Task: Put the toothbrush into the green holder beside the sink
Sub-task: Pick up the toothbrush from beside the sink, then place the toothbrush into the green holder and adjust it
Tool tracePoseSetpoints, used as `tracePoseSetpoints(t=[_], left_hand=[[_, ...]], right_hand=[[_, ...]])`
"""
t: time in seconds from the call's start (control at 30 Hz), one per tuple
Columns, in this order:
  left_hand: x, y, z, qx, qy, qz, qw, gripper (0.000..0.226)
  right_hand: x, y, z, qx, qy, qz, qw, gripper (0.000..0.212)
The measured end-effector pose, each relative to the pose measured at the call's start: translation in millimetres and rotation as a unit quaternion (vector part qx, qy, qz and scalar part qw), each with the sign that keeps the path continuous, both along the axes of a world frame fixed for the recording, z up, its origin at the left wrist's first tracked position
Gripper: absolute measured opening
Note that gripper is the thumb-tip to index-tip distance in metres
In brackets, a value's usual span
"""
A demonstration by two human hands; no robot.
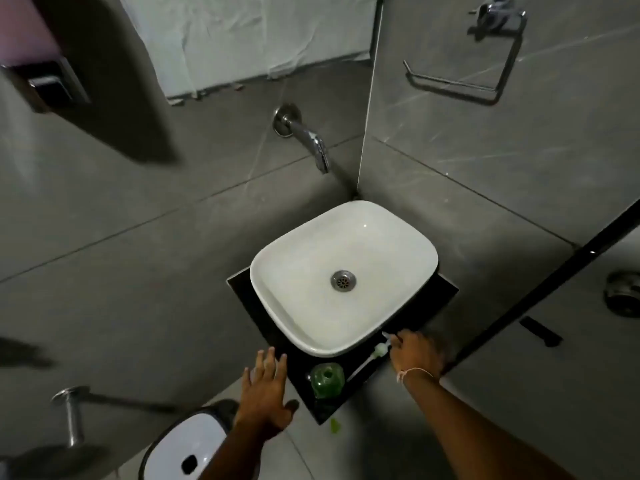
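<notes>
A white toothbrush (369, 358) lies slanted on the black counter (349, 396), just in front of the white sink (287, 271). The green holder (327, 379) stands upright on the counter to the left of the brush's near end. My right hand (417, 355) rests at the brush's far end with its fingertips touching it. The back of the hand hides whether the fingers close around the brush. My left hand (266, 389) hovers left of the holder, off the counter's edge, with fingers spread and nothing in it.
A chrome tap (308, 138) juts from the grey tiled wall above the sink. A towel ring (485, 64) hangs on the right wall. Below left stand a white lidded bin (187, 445) and a chrome fitting (71, 410).
</notes>
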State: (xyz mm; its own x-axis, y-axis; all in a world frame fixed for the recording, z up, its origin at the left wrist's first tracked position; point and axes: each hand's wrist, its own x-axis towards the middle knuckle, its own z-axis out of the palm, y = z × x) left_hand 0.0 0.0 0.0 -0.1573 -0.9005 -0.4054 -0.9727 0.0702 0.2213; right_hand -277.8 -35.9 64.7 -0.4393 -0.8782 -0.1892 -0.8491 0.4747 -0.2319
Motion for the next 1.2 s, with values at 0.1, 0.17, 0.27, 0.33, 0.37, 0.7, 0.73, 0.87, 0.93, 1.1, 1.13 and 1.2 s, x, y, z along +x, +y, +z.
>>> tracePoseSetpoints(t=[0.1, 0.17, 0.27, 0.33, 0.37, 0.7, 0.73, 0.87, 0.93, 1.1, 1.13, 1.2], left_hand=[[-14, 3, -18, 0.034, 0.028, 0.026, 0.999, 0.094], [-24, 4, -26, 0.039, 0.052, 0.043, 0.997, 0.096], [-31, 0, -34, 0.035, 0.086, 0.063, 0.994, 0.091], [-36, -3, -37, 0.021, 0.114, 0.067, 0.991, 0.082], [-38, -4, -38, 0.012, 0.122, 0.071, 0.99, 0.079], [-39, -10, -43, -0.001, 0.144, 0.087, 0.986, 0.062], [-39, -9, -43, 0.0, 0.143, 0.084, 0.986, 0.063], [-39, -10, -41, 0.003, 0.133, 0.069, 0.989, 0.063], [-39, -10, -40, 0.004, 0.129, 0.068, 0.989, 0.063], [-41, -10, -38, 0.012, 0.123, 0.073, 0.99, 0.064], [-41, -10, -38, 0.012, 0.12, 0.072, 0.99, 0.064], [-41, -10, -38, 0.012, 0.112, 0.071, 0.991, 0.065]], right_hand=[[4, -9, -19, 0.078, -0.093, -0.098, 0.988, 0.041], [6, -15, -31, 0.112, -0.135, -0.141, 0.974, 0.05], [6, -24, -48, 0.154, -0.172, -0.166, 0.959, 0.066], [3, -29, -60, 0.168, -0.178, -0.17, 0.954, 0.071], [2, -30, -64, 0.165, -0.179, -0.172, 0.954, 0.073], [1, -33, -74, 0.092, -0.286, -0.288, 0.909, 0.064], [-1, -29, -67, 0.07, -0.305, -0.296, 0.902, 0.061], [-1, 5, -28, -0.121, -0.306, -0.25, 0.911, 0.038], [11, 29, 0, -0.238, -0.311, -0.2, 0.898, 0.02], [52, 59, 20, -0.315, -0.301, -0.103, 0.894, 0.013], [60, 59, 17, -0.329, -0.314, -0.109, 0.884, 0.016], [74, 58, 8, -0.349, -0.314, -0.095, 0.878, 0.023]])
